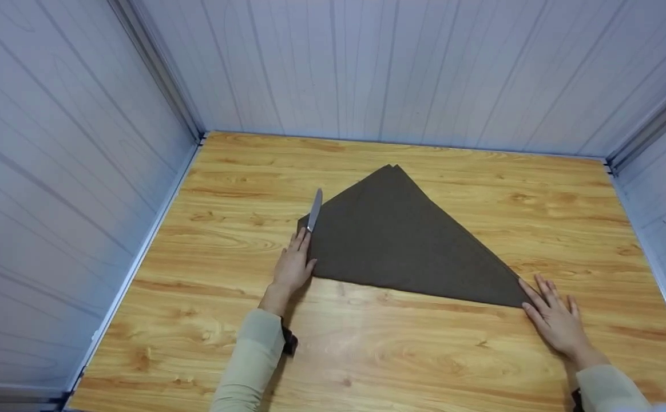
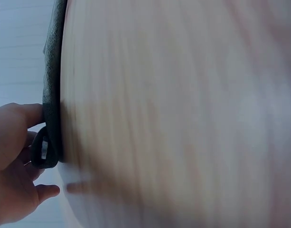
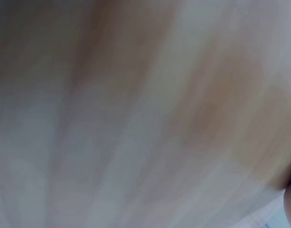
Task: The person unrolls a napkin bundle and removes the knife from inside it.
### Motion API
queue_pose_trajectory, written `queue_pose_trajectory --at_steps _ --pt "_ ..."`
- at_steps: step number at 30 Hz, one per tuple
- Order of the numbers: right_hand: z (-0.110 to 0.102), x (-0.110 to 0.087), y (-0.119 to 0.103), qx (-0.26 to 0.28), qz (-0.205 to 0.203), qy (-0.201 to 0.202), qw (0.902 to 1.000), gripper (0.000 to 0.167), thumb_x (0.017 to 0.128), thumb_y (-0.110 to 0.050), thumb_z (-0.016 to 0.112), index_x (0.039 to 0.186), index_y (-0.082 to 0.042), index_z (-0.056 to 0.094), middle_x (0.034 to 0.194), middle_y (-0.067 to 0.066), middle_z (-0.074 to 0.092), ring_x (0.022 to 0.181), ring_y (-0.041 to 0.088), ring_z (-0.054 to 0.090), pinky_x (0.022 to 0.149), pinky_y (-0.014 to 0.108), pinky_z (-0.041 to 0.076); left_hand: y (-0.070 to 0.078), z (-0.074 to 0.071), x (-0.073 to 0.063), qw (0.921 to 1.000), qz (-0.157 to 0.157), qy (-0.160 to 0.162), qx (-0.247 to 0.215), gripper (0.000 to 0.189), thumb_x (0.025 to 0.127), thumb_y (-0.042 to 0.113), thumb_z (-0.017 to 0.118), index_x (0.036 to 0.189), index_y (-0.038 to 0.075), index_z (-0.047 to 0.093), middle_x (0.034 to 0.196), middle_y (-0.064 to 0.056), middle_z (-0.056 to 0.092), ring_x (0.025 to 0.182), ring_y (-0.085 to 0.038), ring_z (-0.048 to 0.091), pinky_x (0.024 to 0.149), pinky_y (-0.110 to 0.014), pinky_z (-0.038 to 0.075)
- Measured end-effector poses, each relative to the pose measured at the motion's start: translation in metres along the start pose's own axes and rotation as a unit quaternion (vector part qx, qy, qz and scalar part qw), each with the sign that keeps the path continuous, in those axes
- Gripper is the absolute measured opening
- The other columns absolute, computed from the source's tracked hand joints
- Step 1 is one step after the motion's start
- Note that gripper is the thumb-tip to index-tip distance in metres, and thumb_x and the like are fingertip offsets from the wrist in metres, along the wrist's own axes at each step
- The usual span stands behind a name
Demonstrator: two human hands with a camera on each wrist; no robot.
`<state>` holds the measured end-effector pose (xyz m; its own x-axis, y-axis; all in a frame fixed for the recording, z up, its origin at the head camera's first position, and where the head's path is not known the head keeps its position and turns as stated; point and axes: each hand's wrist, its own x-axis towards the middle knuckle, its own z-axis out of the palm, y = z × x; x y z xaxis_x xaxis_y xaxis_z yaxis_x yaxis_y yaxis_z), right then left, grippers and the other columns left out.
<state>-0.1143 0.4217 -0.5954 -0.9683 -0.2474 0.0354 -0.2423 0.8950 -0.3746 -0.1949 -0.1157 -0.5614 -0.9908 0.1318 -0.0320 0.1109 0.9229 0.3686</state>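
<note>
Where the head cam looks down, a folded dk brown cloth [image 1: 401,240] lies btwn 2 hands well apart: L hand [image 1: 294,264] grips its left edge, thumb & fingers either side, just below a knife blade [image 1: 315,209]; R hand [image 1: 559,320], fingers spread, touches the right tip. Wood-look tbl [image 1: 207,320], pale panel walls [image 1: 361,68]. L wrist: fingers on cloth's rolled edge, end looped. R wrist: blurred wood, sliver of hand; can't tell more.
</note>
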Motion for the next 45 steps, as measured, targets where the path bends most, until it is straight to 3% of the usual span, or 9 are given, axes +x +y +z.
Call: queue_pose_trajectory --at_steps 8,26,37,45 --pt "-0.001 0.001 -0.001 -0.002 0.002 -0.005 1.0000 0.051 0.095 -0.033 0.037 0.142 -0.027 0.020 0.148 0.011 0.006 0.133 0.029 -0.002 0.093 0.062 -0.012 -0.004 0.001 0.000 1.0000 0.007 0.007 0.001 0.057 0.088 0.019 0.054 0.137 0.002 0.031 0.144 -0.012 0.023 0.131 -0.031 0.018 0.097 -0.052 0.026" --pt "0.000 0.000 -0.003 0.000 0.003 -0.002 1.0000 0.050 0.095 -0.033 0.038 0.142 -0.026 0.021 0.147 0.012 0.006 0.133 0.029 -0.002 0.093 0.062 -0.012 -0.015 -0.007 -0.002 0.9995 -0.020 0.010 -0.022 0.053 0.091 0.021 0.048 0.138 0.004 0.030 0.141 -0.013 0.028 0.130 -0.032 0.021 0.099 -0.052 0.023" --pt "0.001 0.000 -0.001 0.005 -0.002 0.003 1.0000 0.050 0.095 -0.031 0.038 0.142 -0.025 0.021 0.147 0.012 0.007 0.133 0.029 -0.003 0.093 0.062 -0.012 -0.025 -0.011 -0.005 0.9992 0.004 0.025 -0.029 0.050 0.091 0.020 0.048 0.136 0.003 0.033 0.139 -0.013 0.034 0.127 -0.034 0.026 0.097 -0.053 0.025" --pt "0.000 0.000 -0.001 0.003 -0.002 0.008 1.0000 0.050 0.095 -0.031 0.038 0.142 -0.025 0.022 0.147 0.012 0.008 0.133 0.030 -0.001 0.093 0.062 -0.011 -0.032 -0.014 -0.006 0.9986 -0.004 0.027 -0.044 0.049 0.091 0.021 0.047 0.136 0.004 0.034 0.135 -0.016 0.038 0.125 -0.035 0.029 0.098 -0.051 0.025"
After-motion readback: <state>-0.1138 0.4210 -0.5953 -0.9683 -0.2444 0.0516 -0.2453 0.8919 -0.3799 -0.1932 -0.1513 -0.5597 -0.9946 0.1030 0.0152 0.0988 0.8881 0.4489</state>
